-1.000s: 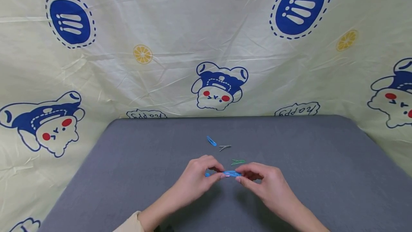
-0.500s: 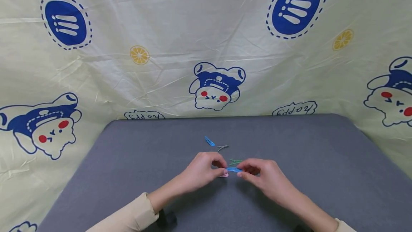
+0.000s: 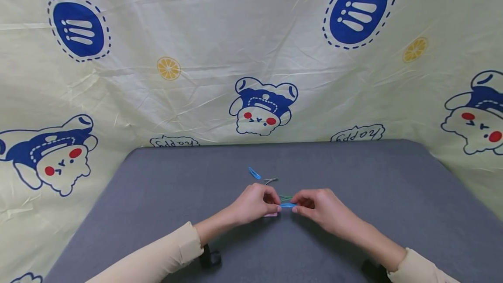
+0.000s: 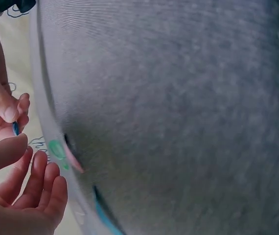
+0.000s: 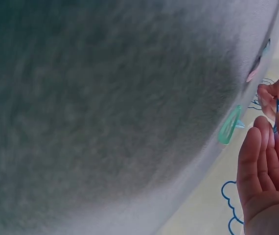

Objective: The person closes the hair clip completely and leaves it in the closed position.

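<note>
A blue snap hair clip point(image 3: 288, 205) is held up between both hands, over the middle of the table. My left hand point(image 3: 256, 204) pinches its left end between thumb and fingertips, and my right hand point(image 3: 325, 211) pinches the right end. The fingertips cover both ends of it. Below the left hand a pink hair clip point(image 3: 270, 215) lies on the cloth. Just behind the held clip is a green hair clip point(image 3: 285, 198). In the left wrist view another blue hair clip point(image 4: 104, 215) lies on the table, hidden behind the left hand in the head view.
Farther back on the grey cloth-covered table point(image 3: 353, 169) lie a grey hair clip point(image 3: 272, 180), spread like a narrow Y, and a blue hair clip point(image 3: 254, 173). A printed pale curtain point(image 3: 196, 99) hangs behind the table's far edge.
Both hands have moved slightly away from the body with the blue hair clip, bringing the sleeves further into view. The pink hair clip now shows below the left hand.
</note>
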Tool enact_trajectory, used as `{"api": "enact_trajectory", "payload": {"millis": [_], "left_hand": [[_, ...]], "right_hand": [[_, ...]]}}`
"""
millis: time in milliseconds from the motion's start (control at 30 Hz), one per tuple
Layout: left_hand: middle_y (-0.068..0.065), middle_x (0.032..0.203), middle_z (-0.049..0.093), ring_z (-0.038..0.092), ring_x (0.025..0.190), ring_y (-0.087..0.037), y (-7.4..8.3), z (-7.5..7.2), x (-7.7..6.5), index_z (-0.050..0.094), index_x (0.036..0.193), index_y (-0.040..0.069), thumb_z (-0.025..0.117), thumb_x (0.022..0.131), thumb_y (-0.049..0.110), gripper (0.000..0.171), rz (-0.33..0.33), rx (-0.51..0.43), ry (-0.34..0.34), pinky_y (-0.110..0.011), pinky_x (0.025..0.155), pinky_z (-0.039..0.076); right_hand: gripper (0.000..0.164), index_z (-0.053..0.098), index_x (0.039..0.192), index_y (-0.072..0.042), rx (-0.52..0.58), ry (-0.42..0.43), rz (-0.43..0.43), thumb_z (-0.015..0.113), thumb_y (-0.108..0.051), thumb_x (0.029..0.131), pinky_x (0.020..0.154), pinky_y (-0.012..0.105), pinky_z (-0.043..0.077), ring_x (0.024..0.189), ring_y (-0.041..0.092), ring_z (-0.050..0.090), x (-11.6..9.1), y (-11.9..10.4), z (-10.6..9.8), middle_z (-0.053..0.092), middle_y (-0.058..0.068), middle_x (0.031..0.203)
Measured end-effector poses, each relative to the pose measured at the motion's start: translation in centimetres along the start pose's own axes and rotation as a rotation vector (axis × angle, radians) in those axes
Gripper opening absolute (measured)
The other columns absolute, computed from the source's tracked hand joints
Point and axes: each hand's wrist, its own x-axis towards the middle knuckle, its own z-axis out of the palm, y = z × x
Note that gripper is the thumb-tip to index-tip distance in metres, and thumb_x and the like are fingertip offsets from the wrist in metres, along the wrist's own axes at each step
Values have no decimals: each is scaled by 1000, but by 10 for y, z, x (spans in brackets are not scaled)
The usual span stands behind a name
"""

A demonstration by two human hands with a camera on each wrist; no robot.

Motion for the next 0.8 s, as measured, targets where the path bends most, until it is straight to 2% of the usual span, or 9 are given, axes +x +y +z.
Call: {"api": "enact_trajectory", "payload": {"millis": [100,200,400,600,800], "left_hand": [[-4,73,69,67,67,-18,-5,3,2,71,82,8,73,87,3,7,-24,-29,-2,-21,58,48],[-1,71,68,63,64,-12,-8,5,4,72,81,9,74,87,4,7,-42,-28,1,-21,56,47],[6,67,64,53,59,-4,-9,8,7,73,80,10,76,85,8,6,-42,53,10,-20,55,43],[7,65,62,52,59,-3,-10,11,9,73,77,10,78,83,7,8,-34,94,24,-20,56,41],[9,64,60,51,60,-2,-12,16,12,72,74,10,80,79,6,11,-19,125,49,-19,57,41]], "right_hand": [[6,72,96,-9,4,-32,11,72,-12,90,61,24,52,69,3,60,2,3,0,67,-8,81],[6,72,96,-8,6,-61,24,71,-9,91,60,24,51,69,3,60,4,6,1,68,-6,80],[5,72,95,-11,-17,-89,39,71,-10,90,61,25,50,69,3,59,6,12,1,65,-10,78],[5,71,93,-14,-17,-104,34,73,-12,89,62,25,49,70,3,59,7,18,2,64,-13,77],[8,71,93,-14,5,-112,30,75,-11,87,63,25,49,71,4,60,8,24,1,65,-10,80]]}}
